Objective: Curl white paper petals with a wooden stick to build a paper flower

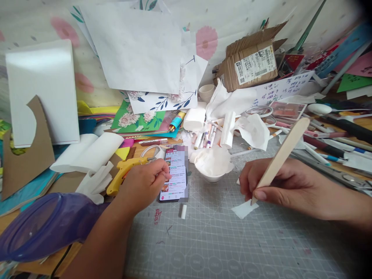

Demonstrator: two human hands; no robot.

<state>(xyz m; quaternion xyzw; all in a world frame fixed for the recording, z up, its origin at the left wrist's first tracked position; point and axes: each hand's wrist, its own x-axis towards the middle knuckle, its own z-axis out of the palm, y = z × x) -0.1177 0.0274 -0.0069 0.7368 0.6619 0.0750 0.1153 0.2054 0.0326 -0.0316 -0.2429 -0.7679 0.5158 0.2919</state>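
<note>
My right hand (271, 186) grips a flat wooden craft stick (283, 157), tilted with its upper end toward the right. The stick's lower end meets a small piece of white paper (244, 209) just above or on the grey cutting mat (215, 236); I cannot tell which. My left hand (147, 184) is closed, fingers curled, over the left edge of a phone (176, 176) whose screen is lit with a list. Whether a finger touches the screen is unclear. Between my hands stands a small white bowl (212, 176) with crumpled white paper in it.
Behind my left hand lies a yellow glue gun (123, 170). A purple translucent container (49, 224) stands at the left. A short white stub (183, 211) rests below the phone. Markers (205, 137), paper rolls (90, 151) and a cardboard box (247, 60) crowd the back.
</note>
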